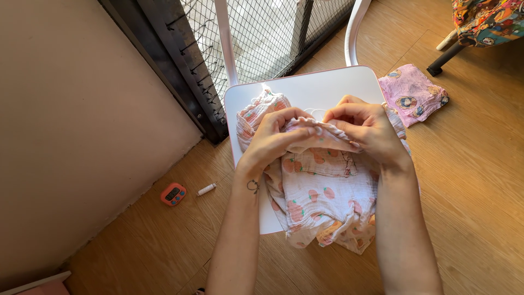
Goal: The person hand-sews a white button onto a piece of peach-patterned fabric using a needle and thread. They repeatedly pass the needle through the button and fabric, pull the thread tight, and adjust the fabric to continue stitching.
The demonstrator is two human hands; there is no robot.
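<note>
A crinkled white muslin garment printed with orange fruit lies over a white chair seat. Both hands pinch its gathered edge near the seat's middle. My left hand grips the fabric from the left, fingers curled over the fold. My right hand holds the same edge from the right, fingertips almost touching the left ones. The cloth's lower part hangs off the front of the seat. What lies under the fingers is hidden.
A pink printed cloth lies on the wood floor right of the chair. An orange timer and a small white spool sit on the floor at left, near a beige wall. A mesh screen stands behind the chair.
</note>
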